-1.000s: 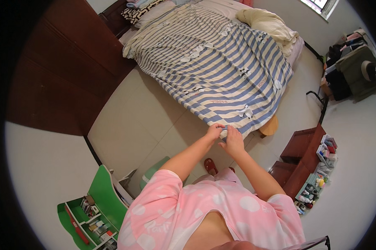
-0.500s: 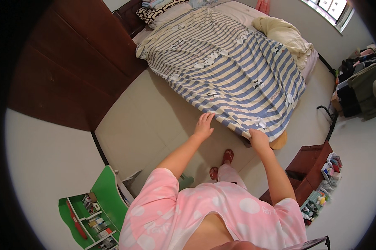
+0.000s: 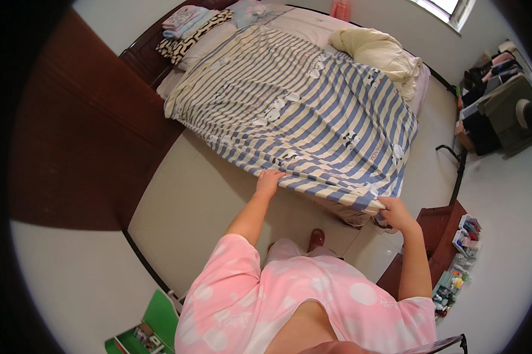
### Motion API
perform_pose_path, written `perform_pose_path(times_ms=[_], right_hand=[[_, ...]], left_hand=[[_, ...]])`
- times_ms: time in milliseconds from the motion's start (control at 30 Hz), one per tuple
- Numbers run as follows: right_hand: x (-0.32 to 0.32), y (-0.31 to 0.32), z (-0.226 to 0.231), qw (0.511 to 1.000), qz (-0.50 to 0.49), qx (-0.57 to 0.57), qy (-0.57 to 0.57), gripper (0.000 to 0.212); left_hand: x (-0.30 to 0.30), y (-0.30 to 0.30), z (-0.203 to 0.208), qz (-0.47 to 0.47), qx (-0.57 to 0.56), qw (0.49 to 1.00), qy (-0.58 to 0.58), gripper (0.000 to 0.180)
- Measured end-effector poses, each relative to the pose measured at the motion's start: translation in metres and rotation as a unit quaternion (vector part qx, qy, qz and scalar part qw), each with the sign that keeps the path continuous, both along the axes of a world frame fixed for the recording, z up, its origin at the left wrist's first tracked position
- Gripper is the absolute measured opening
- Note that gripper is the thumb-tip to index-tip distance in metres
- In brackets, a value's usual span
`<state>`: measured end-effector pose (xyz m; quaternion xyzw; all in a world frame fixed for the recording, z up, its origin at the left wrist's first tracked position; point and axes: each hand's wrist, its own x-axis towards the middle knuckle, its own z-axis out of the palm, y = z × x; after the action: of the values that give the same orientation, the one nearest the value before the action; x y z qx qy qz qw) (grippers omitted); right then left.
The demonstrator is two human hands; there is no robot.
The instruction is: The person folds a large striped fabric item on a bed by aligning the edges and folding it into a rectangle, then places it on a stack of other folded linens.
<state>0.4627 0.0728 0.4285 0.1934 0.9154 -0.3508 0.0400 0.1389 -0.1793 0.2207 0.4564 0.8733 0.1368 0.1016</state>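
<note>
A blue and cream striped duvet cover with panda figures lies spread over the bed and hangs out past its near side. My left hand is closed on its near edge, the fingers curled over the cloth. The near right corner is pinched in my right hand. Between my hands the edge is pulled fairly straight and lifted off the floor. Part of the bed's side shows beneath it near the right corner.
A cream quilt lies bunched on the far side of the bed. Pillows and a patterned cushion lie at its head. A dark red wardrobe stands left, a reddish cabinet right. A green shelf unit is at lower left.
My right hand has moved right and a little down, drawing the corner with it. The left hand has moved left and down and now grips the edge, its fingers more curled.
</note>
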Motion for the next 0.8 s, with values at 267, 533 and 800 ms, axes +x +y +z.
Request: perform_pose_path(times_ms=[267,533,800], right_hand=[[0.008,-0.004,-0.011,0.961,-0.237,-0.134,-0.052,0.034],[0.026,-0.039,-0.098,0.923,-0.339,-0.114,-0.141,0.022],[0.019,-0.041,-0.167,0.866,-0.466,-0.098,-0.151,0.022]], left_hand=[[-0.127,-0.011,-0.018,0.019,-0.115,0.993,-0.029,0.036],[-0.202,-0.009,0.018,-0.173,-0.172,0.964,-0.105,0.021],[-0.242,0.062,0.018,-0.243,-0.163,0.948,-0.123,0.03]])
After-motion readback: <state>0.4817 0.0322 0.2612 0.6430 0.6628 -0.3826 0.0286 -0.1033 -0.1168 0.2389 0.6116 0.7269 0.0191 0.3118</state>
